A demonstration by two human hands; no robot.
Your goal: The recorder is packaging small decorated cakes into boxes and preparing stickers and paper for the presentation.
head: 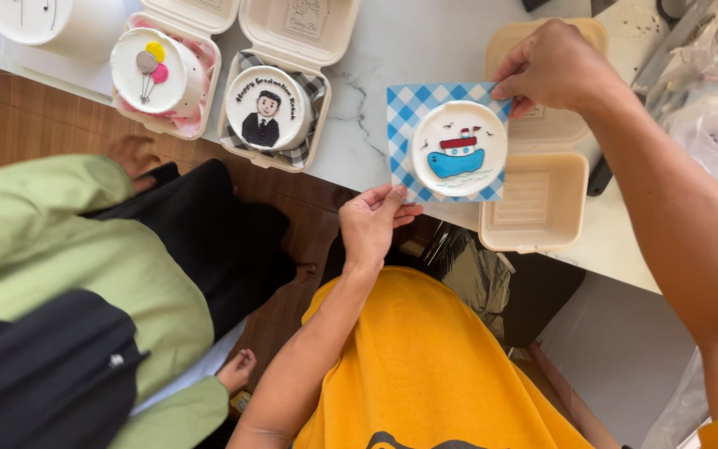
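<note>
head view: only camera, looks straight down over a marble counter (425,50).
left hand (371,223): fingers pinch the near-left corner of the blue check paper (400,112); thumb on top, rest under, so the sheet stays level.
right hand (552,66): closed on the far-right corner of the paper; opposite-corner grip keeps it taut under the load.
boat cake (459,148): small round white cake with a blue boat on top, centred on the paper, hanging above the counter edge just left of the empty box (538,199).
empty box: beige clamshell, lid folded back, tray bare; sits right beside the cake.
suit cake (268,106): already in an open box on grey check paper, same setup.
balloon cake (155,71): in another open box on pink paper, far left.
other person: green sleeve (60,241) at lower left, hands off the cakes.
</note>
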